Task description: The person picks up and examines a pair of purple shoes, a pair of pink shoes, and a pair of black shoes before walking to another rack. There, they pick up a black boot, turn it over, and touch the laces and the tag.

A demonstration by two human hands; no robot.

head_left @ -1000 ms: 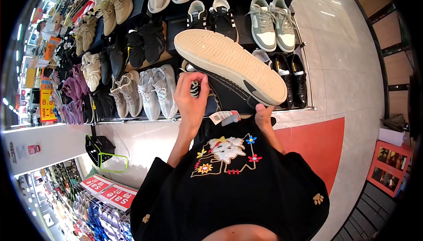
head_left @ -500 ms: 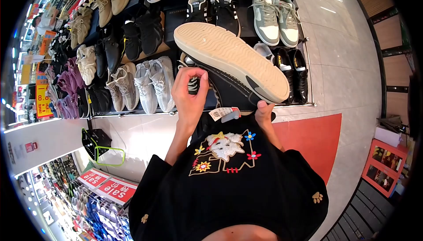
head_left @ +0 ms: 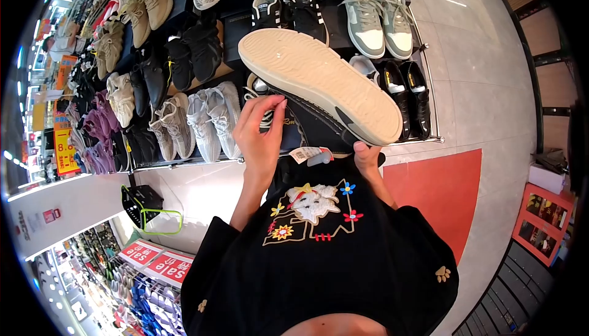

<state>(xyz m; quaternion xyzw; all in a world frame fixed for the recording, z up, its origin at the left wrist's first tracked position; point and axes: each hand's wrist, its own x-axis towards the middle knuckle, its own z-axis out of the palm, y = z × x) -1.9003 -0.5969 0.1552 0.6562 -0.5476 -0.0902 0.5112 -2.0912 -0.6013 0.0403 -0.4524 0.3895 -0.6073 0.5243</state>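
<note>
A black sneaker (head_left: 319, 115) is held on its side in front of my chest, its beige ribbed sole (head_left: 322, 78) turned up towards me. My right hand (head_left: 368, 158) grips its lower right end, with the thumb near the sole edge and the other fingers mostly hidden. Beside the shoe's left side, my left hand (head_left: 261, 130) is closed, thumb and index fingertips pinched together close to the black upper. Whatever lies between those fingertips is too small to make out. Below the shoe hangs a white paper tag (head_left: 305, 154) with a grey plastic piece.
Tiered shelves ahead carry several pairs of shoes, including grey-and-white sneakers (head_left: 378, 18), black leather shoes (head_left: 406, 100) and pale knit sneakers (head_left: 211, 118). A black basket with a green handle (head_left: 161, 219) stands at left, above red sale signs (head_left: 154, 261). A red mat (head_left: 432, 198) lies right.
The view has shifted slightly, so the shelves sit a little further left. My left thumb and index fingertips have come closer together by the shoe. The right hand keeps its hold.
</note>
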